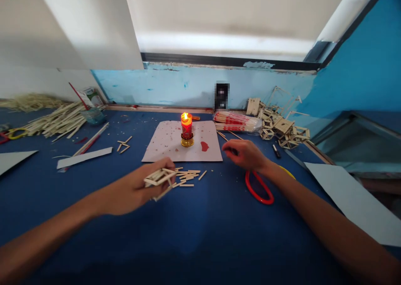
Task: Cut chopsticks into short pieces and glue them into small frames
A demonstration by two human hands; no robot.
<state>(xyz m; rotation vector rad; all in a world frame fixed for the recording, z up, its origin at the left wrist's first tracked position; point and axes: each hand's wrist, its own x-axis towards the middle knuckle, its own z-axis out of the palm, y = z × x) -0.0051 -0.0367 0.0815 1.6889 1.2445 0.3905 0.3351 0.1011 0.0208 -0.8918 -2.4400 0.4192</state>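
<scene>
My left hand [138,187] is closed around a small frame of glued wooden sticks [158,177], held just above the blue table [194,230]. A loose pile of short sticks [187,177] lies right beside it. My right hand [246,153] hovers over the table near the sheet's right corner, fingers curled in a pinch; what it holds, if anything, I cannot make out. Between and beyond the hands, a lit red candle [186,128] in a gold holder stands on a pinkish sheet [169,145] spotted with wax.
Red-handled scissors [258,190] lie under my right wrist. Behind it are a wrapped bundle of sticks [236,122] and several finished stick frames [280,126]. A heap of long sticks [59,118], a glass bowl [93,115] and yellow-handled scissors [15,132] sit at the left. Grey sheets [354,197] lie at both sides.
</scene>
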